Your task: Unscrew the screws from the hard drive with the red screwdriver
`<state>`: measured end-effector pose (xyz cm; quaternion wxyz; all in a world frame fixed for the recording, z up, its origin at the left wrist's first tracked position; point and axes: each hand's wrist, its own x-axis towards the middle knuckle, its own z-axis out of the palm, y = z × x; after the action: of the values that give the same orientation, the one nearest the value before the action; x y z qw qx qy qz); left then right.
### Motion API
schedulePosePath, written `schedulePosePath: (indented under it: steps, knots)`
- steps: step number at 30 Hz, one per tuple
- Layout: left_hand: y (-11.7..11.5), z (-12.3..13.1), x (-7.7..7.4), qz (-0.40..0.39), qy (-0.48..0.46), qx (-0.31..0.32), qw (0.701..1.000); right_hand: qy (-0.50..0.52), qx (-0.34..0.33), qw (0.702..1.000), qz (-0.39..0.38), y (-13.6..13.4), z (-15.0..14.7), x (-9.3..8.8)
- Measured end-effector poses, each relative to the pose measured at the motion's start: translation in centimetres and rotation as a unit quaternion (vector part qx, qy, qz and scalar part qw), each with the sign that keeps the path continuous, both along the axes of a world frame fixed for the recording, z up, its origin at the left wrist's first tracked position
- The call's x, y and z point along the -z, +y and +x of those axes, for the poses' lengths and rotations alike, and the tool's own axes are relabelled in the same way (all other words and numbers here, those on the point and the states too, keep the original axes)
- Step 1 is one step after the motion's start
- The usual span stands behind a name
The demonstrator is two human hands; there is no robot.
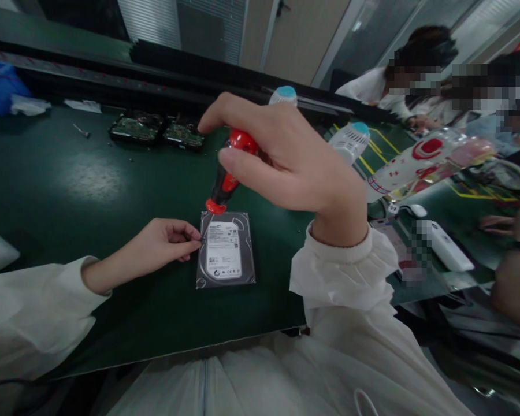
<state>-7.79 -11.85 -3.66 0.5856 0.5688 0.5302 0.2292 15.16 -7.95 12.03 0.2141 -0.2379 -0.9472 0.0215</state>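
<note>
A hard drive point(247, 254) with a white label lies flat on the green table, label up. My right hand point(281, 156) grips a red and black screwdriver point(225, 184) by its handle, above the drive. The screwdriver is tilted, its shaft pointing down at the drive's upper left corner; where exactly the tip meets it is too small to tell. My left hand point(169, 245) is closed in a pinch, thumb and forefinger at the drive's left edge.
Two drives with bare circuit boards point(136, 127) lie at the back, near a few loose screws. To the right are white bottles with blue caps point(351, 141), a clear patterned bottle point(420, 159), a phone point(392, 242) and a white device point(448, 245). Other people sit at the right.
</note>
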Motion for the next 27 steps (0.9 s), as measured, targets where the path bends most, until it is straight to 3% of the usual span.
schedulePosePath:
  steps: [3,8,13,17,22,27]
  knots:
    - [0.03,0.09,-0.03,-0.001,-0.002,0.000,1.000,0.005,-0.020,1.000,0.002,0.02,0.07,0.00]
    - [-0.01,0.08,0.09,0.000,-0.004,-0.001,1.000,0.002,0.027,1.000,-0.002,-0.04,0.07,-0.04]
    - [-0.01,-0.16,0.22,0.001,-0.001,0.009,1.000,0.002,-0.006,1.000,-0.019,0.04,0.18,-0.05]
    - [0.01,-0.17,-0.01,0.005,0.006,0.016,1.000,0.020,0.027,0.999,-0.010,0.21,0.18,0.03]
    - [-0.05,0.23,-0.48,-0.003,-0.001,0.001,1.000,0.001,-0.009,1.000,-0.009,0.20,0.22,-0.03]
    - [-0.16,0.42,-0.72,-0.011,0.001,-0.002,1.000,0.021,0.034,0.999,0.008,0.03,-0.05,0.03]
